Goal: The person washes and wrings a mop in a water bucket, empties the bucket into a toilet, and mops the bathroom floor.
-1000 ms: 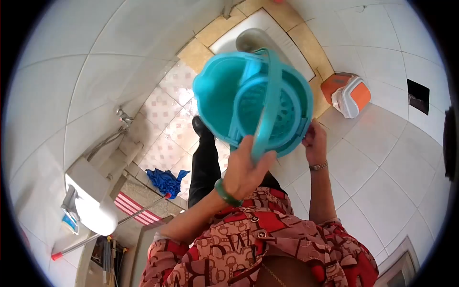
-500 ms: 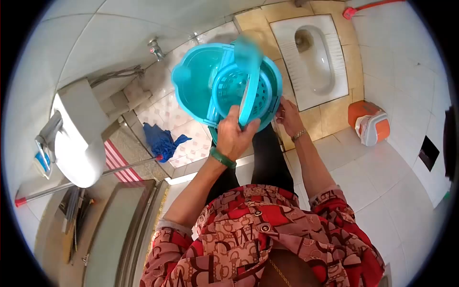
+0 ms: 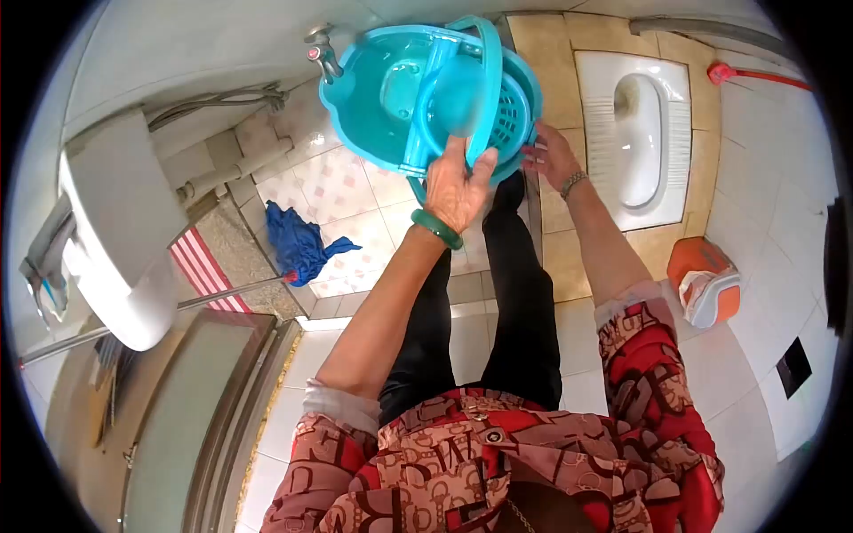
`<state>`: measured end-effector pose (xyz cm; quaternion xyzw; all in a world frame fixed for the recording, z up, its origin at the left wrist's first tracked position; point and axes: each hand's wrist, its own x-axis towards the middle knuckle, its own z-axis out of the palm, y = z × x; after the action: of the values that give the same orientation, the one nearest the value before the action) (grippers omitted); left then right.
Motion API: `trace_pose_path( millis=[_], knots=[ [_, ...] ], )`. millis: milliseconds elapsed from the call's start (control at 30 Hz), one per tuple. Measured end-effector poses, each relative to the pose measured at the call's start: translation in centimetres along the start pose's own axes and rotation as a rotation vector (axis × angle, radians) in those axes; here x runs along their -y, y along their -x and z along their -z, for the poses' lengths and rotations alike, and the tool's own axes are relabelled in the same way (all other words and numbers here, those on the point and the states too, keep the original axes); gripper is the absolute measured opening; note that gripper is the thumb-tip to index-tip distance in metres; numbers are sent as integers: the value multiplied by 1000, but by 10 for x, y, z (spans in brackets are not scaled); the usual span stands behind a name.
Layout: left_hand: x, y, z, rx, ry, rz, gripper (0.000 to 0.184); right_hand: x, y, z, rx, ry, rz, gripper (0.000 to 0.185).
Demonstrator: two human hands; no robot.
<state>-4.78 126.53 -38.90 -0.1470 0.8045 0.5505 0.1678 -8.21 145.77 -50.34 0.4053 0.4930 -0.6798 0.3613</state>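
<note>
A turquoise mop bucket (image 3: 369,107) hangs at the upper middle, close to a wall tap (image 3: 323,55). Its right side holds a slotted wringer basket (image 3: 509,120), and an arched handle (image 3: 490,67) crosses over it. My left hand (image 3: 455,185), with a green bangle at the wrist, is closed round the near end of that handle. At the bucket's right rim is my right hand (image 3: 553,155), its fingers curled against the edge; the fingertips are partly hidden. A blurred turquoise patch covers part of the basket.
A squat toilet (image 3: 641,133) is set in the floor at the right, with an orange and white bin (image 3: 705,282) below it. A blue cloth mop (image 3: 300,244) lies at the left near the white sink (image 3: 142,306). A red brush (image 3: 721,73) shows at upper right.
The bucket and both hands have moved forward, towards the tap and wall. My view has shifted, showing more of my legs. My left hand keeps its hold on the handle.
</note>
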Motion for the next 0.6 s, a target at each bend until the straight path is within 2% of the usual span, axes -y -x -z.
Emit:
trace_pose_path(
  millis=[67, 167, 233, 267, 333, 400, 467, 500, 533, 567, 600],
  knots=[
    [7, -14, -3, -5, -7, 30, 30, 13, -9, -9, -6, 15, 77, 44],
    [12, -32, -17, -94, 120, -60, 34, 22, -24, -3, 60, 69, 144, 54],
    [1, -39, -24, -50, 170, 4, 32, 32, -11, -6, 71, 91, 175, 63],
    [-4, -44, -27, -7, 218, 59, 31, 33, -3, -8, 71, 93, 170, 63],
    [9, -48, -33, 28, 238, 16, 30, 36, 17, -17, 100, 20, 235, 63],
    [13, -41, -26, 67, 11, -253, 32, 37, 42, -42, 73, -10, 287, 57],
    [29, -31, -17, 97, 50, -195, 38, 35, 54, -64, 250, -22, 363, 46],
    [39, -29, -9, 2, 226, -71, 40, 35, 57, -77, 202, -9, 348, 34],
    [51, -28, 0, -93, 404, 52, 42, 35, 54, -82, 207, -16, 349, 34],
    [73, -41, 34, -205, -77, -126, 42, 33, 49, -83, 186, 33, 393, 30],
    [53, -49, 58, -412, 274, 201, 46, 30, 46, -84, 161, 82, 434, 27]
  ],
)
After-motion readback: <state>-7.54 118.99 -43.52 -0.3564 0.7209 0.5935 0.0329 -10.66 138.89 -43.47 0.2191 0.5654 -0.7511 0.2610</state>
